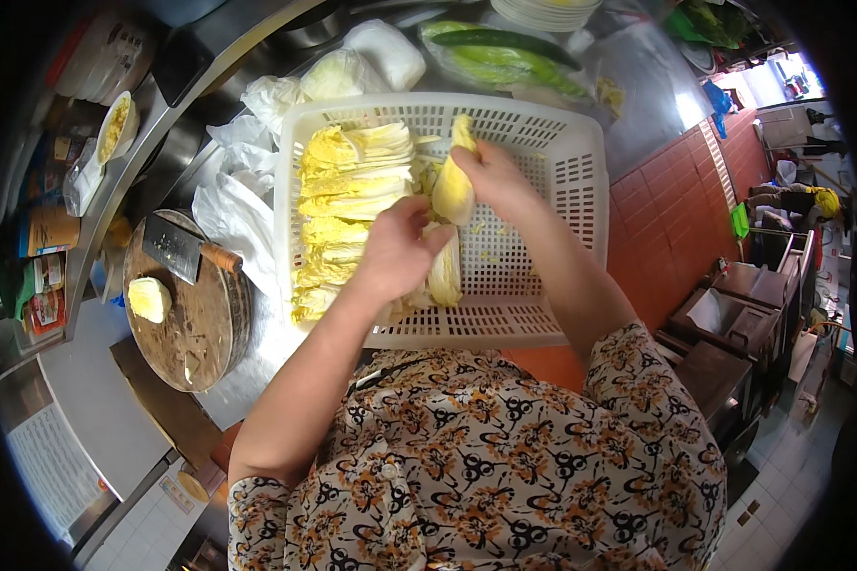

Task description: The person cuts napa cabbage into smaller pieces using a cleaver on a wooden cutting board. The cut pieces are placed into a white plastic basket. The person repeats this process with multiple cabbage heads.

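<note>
A white perforated plastic basket (593, 214) sits before me. Pale yellow napa cabbage pieces (357, 185) are stacked in rows along its left side. My right hand (498, 175) grips one long napa cabbage leaf (453, 193) near the basket's middle, held up at a tilt. Just left of it, my left hand (403, 250) hovers over the stacked cabbage, thumb and fingers apart, with nothing visible between them. A further cabbage piece (444, 275) lies below its thumb. Small leaf scraps dot the basket floor on the right.
Left of the basket, a cleaver (175, 246) and a cut cabbage end (149, 300) rest on a round wooden chopping block (186, 335). White plastic bags (236, 221) crowd the basket's left edge. Bagged green vegetables (500, 61) lie behind it. A person (800, 202) is far right.
</note>
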`<act>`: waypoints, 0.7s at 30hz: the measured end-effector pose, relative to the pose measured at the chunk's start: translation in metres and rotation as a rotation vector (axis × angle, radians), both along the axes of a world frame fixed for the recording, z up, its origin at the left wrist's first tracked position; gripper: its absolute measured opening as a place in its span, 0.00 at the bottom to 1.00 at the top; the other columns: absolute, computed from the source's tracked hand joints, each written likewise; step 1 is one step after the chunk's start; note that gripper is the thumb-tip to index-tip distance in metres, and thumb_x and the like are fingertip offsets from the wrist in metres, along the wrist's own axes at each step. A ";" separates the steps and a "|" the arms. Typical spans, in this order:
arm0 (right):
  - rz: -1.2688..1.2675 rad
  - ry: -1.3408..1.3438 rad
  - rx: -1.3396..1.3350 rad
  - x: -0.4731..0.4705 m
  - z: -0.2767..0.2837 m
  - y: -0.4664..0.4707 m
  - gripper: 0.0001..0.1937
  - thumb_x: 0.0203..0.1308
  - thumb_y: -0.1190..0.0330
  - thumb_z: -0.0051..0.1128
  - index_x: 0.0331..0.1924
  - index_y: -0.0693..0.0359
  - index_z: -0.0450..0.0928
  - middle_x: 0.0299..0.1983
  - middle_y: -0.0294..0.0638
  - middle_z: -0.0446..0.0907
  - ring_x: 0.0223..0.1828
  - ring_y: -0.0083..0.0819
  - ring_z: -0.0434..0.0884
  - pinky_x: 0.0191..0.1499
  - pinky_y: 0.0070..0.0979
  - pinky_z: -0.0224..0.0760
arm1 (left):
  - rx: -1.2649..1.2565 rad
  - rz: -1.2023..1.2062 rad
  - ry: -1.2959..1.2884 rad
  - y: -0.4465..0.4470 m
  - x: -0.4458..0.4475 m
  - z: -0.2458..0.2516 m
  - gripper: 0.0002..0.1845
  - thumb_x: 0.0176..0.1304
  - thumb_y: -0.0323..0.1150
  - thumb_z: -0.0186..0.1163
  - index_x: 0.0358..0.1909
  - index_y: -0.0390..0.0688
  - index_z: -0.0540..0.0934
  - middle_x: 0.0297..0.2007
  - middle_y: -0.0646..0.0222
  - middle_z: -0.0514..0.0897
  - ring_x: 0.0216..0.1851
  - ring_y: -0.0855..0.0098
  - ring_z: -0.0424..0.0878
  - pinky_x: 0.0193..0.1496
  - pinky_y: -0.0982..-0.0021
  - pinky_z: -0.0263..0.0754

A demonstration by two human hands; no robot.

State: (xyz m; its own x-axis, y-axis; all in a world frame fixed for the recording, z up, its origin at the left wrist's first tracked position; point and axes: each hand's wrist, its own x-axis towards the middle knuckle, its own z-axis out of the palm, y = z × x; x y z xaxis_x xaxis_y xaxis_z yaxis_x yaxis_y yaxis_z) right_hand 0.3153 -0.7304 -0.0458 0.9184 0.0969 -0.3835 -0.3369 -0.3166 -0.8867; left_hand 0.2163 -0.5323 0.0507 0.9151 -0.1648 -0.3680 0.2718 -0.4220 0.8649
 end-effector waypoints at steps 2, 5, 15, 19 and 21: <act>0.069 0.115 -0.051 0.009 0.015 0.014 0.28 0.75 0.53 0.55 0.65 0.70 0.74 0.56 0.50 0.84 0.46 0.35 0.87 0.44 0.31 0.84 | -0.103 0.115 0.040 0.033 -0.018 0.004 0.24 0.70 0.32 0.68 0.60 0.26 0.77 0.50 0.50 0.87 0.53 0.63 0.86 0.58 0.66 0.81; 0.080 -0.029 -0.413 0.015 0.012 0.018 0.27 0.74 0.53 0.55 0.61 0.71 0.77 0.50 0.50 0.86 0.40 0.36 0.87 0.42 0.30 0.82 | -0.156 0.337 0.050 0.090 -0.059 0.021 0.14 0.71 0.27 0.65 0.53 0.28 0.81 0.44 0.57 0.89 0.45 0.69 0.87 0.51 0.70 0.83; 0.072 -0.305 -0.420 -0.010 0.034 -0.021 0.17 0.72 0.58 0.55 0.39 0.65 0.85 0.27 0.47 0.84 0.29 0.38 0.84 0.37 0.39 0.74 | -0.226 1.252 -0.114 0.236 -0.212 -0.008 0.08 0.75 0.32 0.61 0.40 0.37 0.82 0.37 0.63 0.88 0.37 0.70 0.87 0.39 0.68 0.84; 0.089 -0.497 -0.314 -0.038 0.070 0.016 0.14 0.73 0.65 0.60 0.34 0.68 0.82 0.22 0.35 0.77 0.26 0.18 0.71 0.31 0.26 0.65 | 0.204 1.305 -0.108 0.274 -0.242 -0.037 0.12 0.69 0.34 0.67 0.40 0.34 0.83 0.34 0.60 0.88 0.35 0.65 0.87 0.40 0.65 0.82; 0.147 -0.490 -0.243 -0.049 0.071 0.040 0.12 0.72 0.67 0.62 0.35 0.68 0.82 0.22 0.33 0.77 0.26 0.17 0.71 0.30 0.25 0.65 | 0.799 1.105 -0.275 0.310 -0.267 -0.071 0.18 0.65 0.38 0.72 0.45 0.32 0.84 0.35 0.60 0.86 0.40 0.62 0.87 0.47 0.64 0.82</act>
State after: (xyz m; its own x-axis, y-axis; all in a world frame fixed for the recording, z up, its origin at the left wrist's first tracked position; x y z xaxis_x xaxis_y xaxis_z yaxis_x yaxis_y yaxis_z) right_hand 0.2658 -0.6906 0.0251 0.9783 0.1992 0.0568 0.1586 -0.5438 -0.8241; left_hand -0.0505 -0.2227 -0.0206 0.4896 0.8504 0.1927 0.6470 -0.5025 0.5735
